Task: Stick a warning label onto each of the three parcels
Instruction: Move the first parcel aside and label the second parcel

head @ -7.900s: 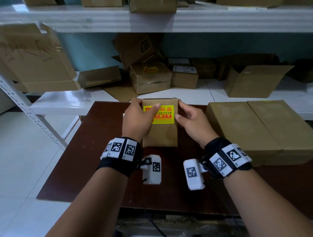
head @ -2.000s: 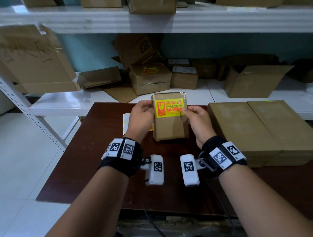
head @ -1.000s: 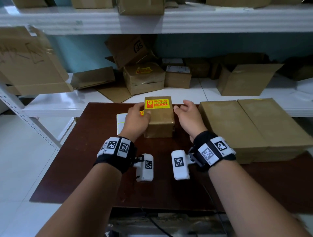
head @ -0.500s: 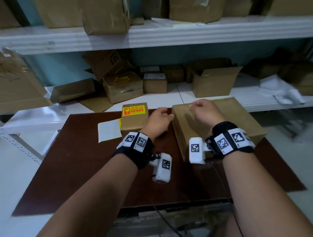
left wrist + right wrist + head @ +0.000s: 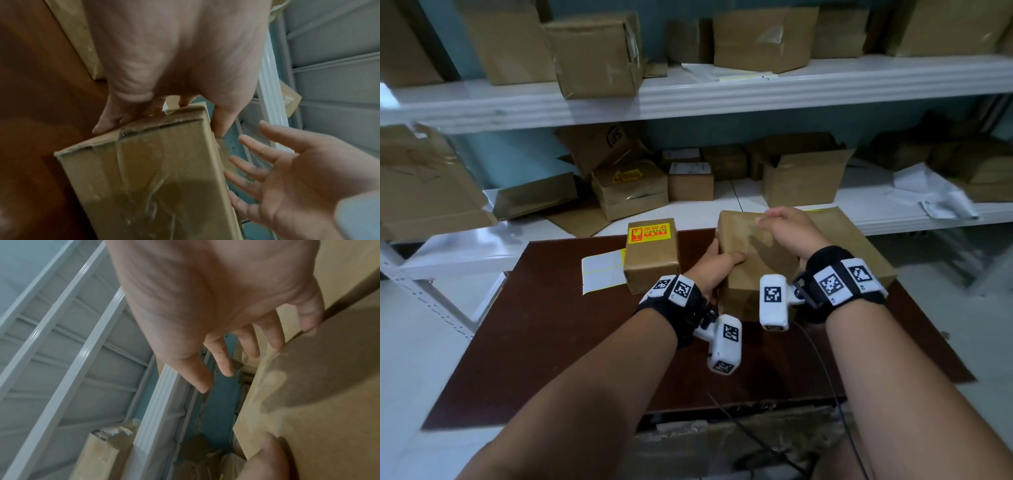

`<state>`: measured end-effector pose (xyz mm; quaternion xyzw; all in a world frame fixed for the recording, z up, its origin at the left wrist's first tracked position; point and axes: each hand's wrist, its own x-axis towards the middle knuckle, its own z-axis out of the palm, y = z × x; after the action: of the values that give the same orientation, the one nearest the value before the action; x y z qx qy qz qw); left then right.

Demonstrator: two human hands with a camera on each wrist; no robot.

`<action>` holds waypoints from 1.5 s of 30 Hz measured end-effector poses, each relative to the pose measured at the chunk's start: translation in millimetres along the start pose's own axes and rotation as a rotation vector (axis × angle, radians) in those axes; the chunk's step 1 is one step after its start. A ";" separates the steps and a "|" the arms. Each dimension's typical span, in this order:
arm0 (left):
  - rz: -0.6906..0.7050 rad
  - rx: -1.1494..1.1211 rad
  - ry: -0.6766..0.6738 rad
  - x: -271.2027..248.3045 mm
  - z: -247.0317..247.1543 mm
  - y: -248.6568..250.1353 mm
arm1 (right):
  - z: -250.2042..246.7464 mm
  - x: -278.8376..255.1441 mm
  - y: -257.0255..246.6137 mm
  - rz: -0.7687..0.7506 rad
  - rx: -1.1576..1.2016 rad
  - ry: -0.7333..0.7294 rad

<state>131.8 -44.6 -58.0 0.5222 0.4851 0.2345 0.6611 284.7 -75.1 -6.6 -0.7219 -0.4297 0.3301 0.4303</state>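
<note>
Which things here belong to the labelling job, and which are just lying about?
Job: small brown cardboard parcel with yellow warning label; white label sheet; large plain brown parcel in left hand; second large brown parcel behind.
Lying about: brown cardboard boxes on white shelves.

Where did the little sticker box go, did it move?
Yes. It came down: two seconds ago it was lifted off the table, and now the box rests at the table's far edge, by the white sheet.

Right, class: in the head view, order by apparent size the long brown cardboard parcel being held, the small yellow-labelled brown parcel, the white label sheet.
Largest: long brown cardboard parcel.
Then small yellow-labelled brown parcel.
Smallest: white label sheet, partly hidden.
</note>
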 end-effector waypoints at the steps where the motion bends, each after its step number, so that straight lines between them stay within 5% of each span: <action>1: 0.027 -0.016 0.012 -3.5 -5.0 2.9 | -1.3 -1.7 -3.2 -0.003 0.069 0.024; 4: 0.116 -0.062 0.057 -14.6 -23.1 16.0 | -2.4 -6.2 -17.2 -0.013 0.251 0.067; 9: 0.217 -0.094 0.150 -35.1 -88.5 36.0 | 25.0 -12.3 -36.7 -0.094 0.529 -0.062; 20: 0.058 -0.363 0.402 -90.3 -268.2 -18.0 | 129.7 -36.5 -39.7 -0.251 -0.029 -0.391; 30: -0.021 -0.333 0.270 -55.4 -237.7 -38.9 | 131.2 -25.6 -30.8 -0.158 -0.245 -0.359; 45: 0.040 -0.154 0.101 -13.3 -122.2 -25.3 | 80.2 -7.7 -17.1 -0.066 -0.127 -0.151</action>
<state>12.9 -7.6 -73.9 0.4669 0.4879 0.3105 0.6690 207.9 -50.6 -23.3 -0.7062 -0.5044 0.3417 0.3607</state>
